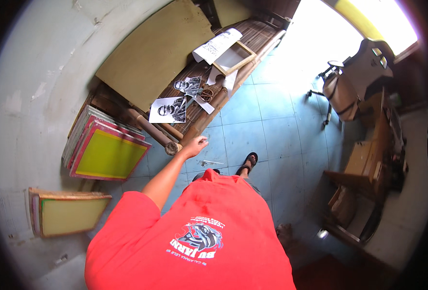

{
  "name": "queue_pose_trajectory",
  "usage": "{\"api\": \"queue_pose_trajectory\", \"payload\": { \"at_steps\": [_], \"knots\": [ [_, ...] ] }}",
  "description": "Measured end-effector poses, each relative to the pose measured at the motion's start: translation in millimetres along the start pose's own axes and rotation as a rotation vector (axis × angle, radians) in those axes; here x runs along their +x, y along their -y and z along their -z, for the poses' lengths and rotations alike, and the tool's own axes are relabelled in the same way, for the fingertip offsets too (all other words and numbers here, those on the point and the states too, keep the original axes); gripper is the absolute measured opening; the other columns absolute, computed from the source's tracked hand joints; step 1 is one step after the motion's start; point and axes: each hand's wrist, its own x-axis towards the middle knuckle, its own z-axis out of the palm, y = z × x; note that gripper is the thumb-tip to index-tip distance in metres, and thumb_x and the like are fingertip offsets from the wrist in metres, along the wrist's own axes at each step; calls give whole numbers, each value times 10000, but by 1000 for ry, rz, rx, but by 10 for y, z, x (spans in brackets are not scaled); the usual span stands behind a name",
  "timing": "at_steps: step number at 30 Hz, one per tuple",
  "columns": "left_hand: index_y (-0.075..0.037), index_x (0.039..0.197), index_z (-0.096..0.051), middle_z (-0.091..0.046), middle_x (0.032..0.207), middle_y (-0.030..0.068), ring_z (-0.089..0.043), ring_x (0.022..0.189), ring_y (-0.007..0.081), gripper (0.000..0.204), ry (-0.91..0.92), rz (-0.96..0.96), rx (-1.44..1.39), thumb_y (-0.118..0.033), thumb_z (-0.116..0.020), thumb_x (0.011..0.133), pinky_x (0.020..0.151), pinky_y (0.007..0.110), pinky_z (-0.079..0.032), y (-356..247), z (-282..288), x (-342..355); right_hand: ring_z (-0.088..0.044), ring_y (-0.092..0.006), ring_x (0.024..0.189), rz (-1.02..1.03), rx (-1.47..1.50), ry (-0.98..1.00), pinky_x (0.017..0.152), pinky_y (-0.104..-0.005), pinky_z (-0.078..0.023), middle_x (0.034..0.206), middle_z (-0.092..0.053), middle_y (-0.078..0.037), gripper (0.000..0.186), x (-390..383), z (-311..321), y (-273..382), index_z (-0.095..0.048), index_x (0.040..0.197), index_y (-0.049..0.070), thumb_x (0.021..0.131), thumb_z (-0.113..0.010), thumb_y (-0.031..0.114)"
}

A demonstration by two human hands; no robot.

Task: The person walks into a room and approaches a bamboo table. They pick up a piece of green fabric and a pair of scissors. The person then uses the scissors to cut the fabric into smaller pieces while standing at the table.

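Note:
My left hand [194,145] reaches forward with loosely curled fingers, close to the front bamboo rail [213,107] of a bench; what they hold, if anything, is too small to make out. On the slatted bench lie two black-and-white portrait printouts [168,110] [187,86], scissors [206,94], white paper scraps [204,105], a curled printed sheet [217,44] and a wooden frame [238,60]. A tan board [151,53] stands behind them. My right hand is not in view.
Screen frames [105,150] [69,215] lean at the left wall [25,121]. An office chair [347,92] and wooden desk [363,164] are on the right. Blue tiled floor [284,125] runs between; a thin white stick [213,163] lies by my sandalled foot [248,163]. A bright opening is at the top right.

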Motion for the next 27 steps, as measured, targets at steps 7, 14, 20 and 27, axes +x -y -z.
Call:
{"api": "queue_pose_trajectory", "payload": {
  "at_steps": [7, 14, 20, 27],
  "knots": [
    [-12, 1094, -604, -612, 1100, 220, -581, 1045, 341, 482, -143, 644, 262, -417, -605, 833, 885, 389, -457, 1071, -69, -913, -605, -146, 661, 256, -196, 48, 609, -292, -490, 746, -655, -104, 230, 1676, 1113, 1207, -638, 961, -15, 805, -654, 151],
    [-2, 1055, -620, -633, 1047, 214, -598, 1001, 329, 455, -269, 843, -21, -399, -604, 832, 853, 378, -465, 1127, -557, -1278, -594, -112, 719, 243, -10, 197, 602, -252, -460, 807, -631, -50, 252, 2860, 1452, 3198, -579, 1085, 1, 883, -587, 152],
    [6, 985, -631, -657, 972, 190, -624, 927, 308, 382, -423, 728, -235, -348, -610, 843, 799, 361, -476, 1098, -479, 18, -623, -163, 755, 459, -451, 390, 671, -281, -495, 852, -661, -82, 286, 3265, 688, 4190, -601, 1066, -6, 861, -628, 191],
    [1, 862, -604, -603, 934, 169, -573, 907, 322, 374, -564, 622, -474, -356, -506, 908, 790, 377, -436, 1796, -3, 2381, -480, -392, 1105, 514, -914, 268, 935, -449, -402, 1213, -494, -201, 501, 3077, -306, 5168, -531, 1185, 113, 746, -674, 306]
  ]
}}
